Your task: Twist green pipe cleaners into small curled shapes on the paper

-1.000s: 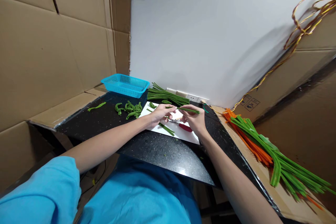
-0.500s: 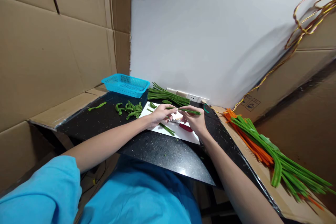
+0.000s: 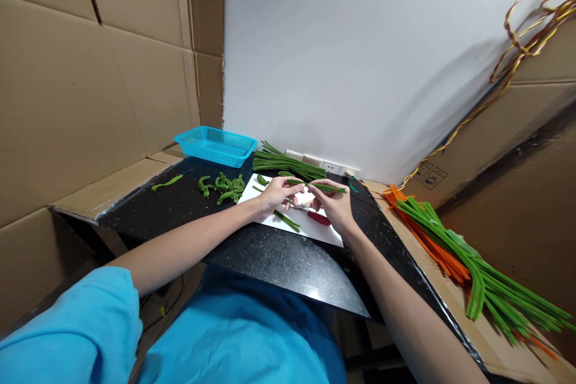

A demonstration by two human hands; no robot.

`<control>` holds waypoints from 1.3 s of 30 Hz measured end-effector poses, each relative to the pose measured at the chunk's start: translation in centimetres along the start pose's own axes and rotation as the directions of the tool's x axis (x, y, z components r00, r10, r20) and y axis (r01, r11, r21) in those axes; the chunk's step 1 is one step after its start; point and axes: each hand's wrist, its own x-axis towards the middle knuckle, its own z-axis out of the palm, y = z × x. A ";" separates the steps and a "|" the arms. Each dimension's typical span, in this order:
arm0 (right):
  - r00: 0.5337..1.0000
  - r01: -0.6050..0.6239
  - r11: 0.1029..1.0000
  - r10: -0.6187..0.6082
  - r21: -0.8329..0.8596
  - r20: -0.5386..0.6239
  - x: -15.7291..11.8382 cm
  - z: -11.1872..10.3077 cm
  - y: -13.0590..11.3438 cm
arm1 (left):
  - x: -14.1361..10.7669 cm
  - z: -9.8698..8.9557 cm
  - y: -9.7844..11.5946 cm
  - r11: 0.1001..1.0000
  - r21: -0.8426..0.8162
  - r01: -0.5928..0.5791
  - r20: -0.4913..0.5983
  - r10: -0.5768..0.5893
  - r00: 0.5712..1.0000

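Our grip is a closed pinch at two places; the left hand [image 3: 273,195] and the right hand [image 3: 336,204] have thumbs and fingers drawn in on one green strip [image 3: 329,188], with little opening left between the tips and the strip; it lies near the centre of the frame, raised above the white sheet [image 3: 317,235] and running rightward across the right hand; how hard we press, we cannot tell. To handle it well, we would judge that a light, even pinch suits such a thin, fuzzy-looking strip; our fingertips are best kept close together, so that any bend falls between them; one hand should steady while the other shapes. Below our fingers, the red-handled tool [image 3: 318,218] and loose green stems [image 3: 287,221] lie on the sheet, so we had best work clear of them; curled green pieces [image 3: 223,183] sit left of centre on the tabletop [image 3: 274,261], below the blue basket [image 3: 240,160].
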 end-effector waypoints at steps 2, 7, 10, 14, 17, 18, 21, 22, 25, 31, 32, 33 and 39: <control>1.000 -0.003 1.000 0.003 -0.009 0.001 0.0 0.0 0.1 | 0.0 -0.1 0.0 1.000 -0.023 0.018 0.003 -0.018 1.000; 1.000 0.008 1.000 -0.008 -0.017 0.008 -0.2 0.1 -0.2 | 0.1 -0.3 -0.1 0.996 -0.073 0.052 0.011 -0.051 0.999; 1.000 0.017 1.000 -0.016 -0.020 0.026 -0.2 0.1 -0.3 | 0.1 -0.3 -0.1 0.995 -0.073 0.063 0.001 -0.063 0.998; 0.998 0.036 0.999 -0.034 -0.039 0.049 -0.2 0.1 -0.2 | 0.0 -0.2 0.1 0.995 -0.067 0.080 -0.001 -0.080 0.997; 0.997 0.059 0.997 -0.056 -0.057 0.057 -0.3 0.1 -0.1 | -0.1 -0.1 0.2 0.993 -0.072 0.090 0.007 -0.090 0.996; 0.997 0.062 0.996 -0.058 -0.062 0.055 -0.3 0.1 -0.1 | -0.1 -0.2 0.1 0.994 -0.075 0.085 0.011 -0.085 0.996; 0.998 0.057 0.996 -0.055 -0.067 0.039 -0.3 0.1 -0.1 | 0.0 -0.2 0.0 0.995 -0.079 0.067 0.019 -0.065 0.998; 0.998 0.055 0.996 -0.053 -0.065 0.034 -0.3 0.1 -0.1 | 0.1 -0.3 0.0 0.995 -0.080 0.067 0.020 -0.065 0.998; 0.998 0.052 0.997 -0.050 -0.049 0.035 -0.3 0.0 -0.1 | 0.1 -0.2 0.0 0.993 -0.087 0.078 0.015 -0.077 0.997; 0.996 0.073 0.996 -0.070 -0.054 0.055 -0.3 0.0 -0.4 | 0.1 0.0 0.1 0.997 -0.050 0.064 -0.014 -0.065 0.998; 0.996 0.075 0.996 -0.072 -0.058 0.053 -0.3 0.0 -0.4 | 0.1 0.0 0.1 0.997 -0.044 0.058 -0.018 -0.059 0.998; 0.996 0.075 0.995 -0.072 -0.060 0.050 -0.3 0.0 -0.5 | 0.0 0.0 0.1 0.998 -0.039 0.051 -0.022 -0.052 0.998; 0.996 0.059 0.998 -0.057 -0.019 0.065 -0.3 0.0 -0.4 | -0.3 0.0 0.3 1.000 -0.015 0.015 -0.034 -0.015 0.999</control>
